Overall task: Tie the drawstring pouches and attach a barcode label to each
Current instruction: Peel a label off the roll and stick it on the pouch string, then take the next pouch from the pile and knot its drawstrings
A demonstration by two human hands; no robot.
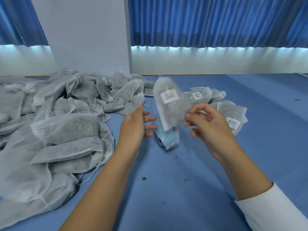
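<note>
A grey drawstring pouch with a white barcode label on it hangs blurred above the table. My right hand pinches its right edge between thumb and fingers. My left hand is open just left of the pouch, fingers spread, touching nothing. Under the pouch a light-blue roll of labels lies on the blue table. Labelled pouches lie to the right, behind my right hand.
A big heap of grey pouches without labels covers the table's left side. Small dark crumbs are scattered over the middle of the cloth. A white pillar and blue curtains stand behind the table.
</note>
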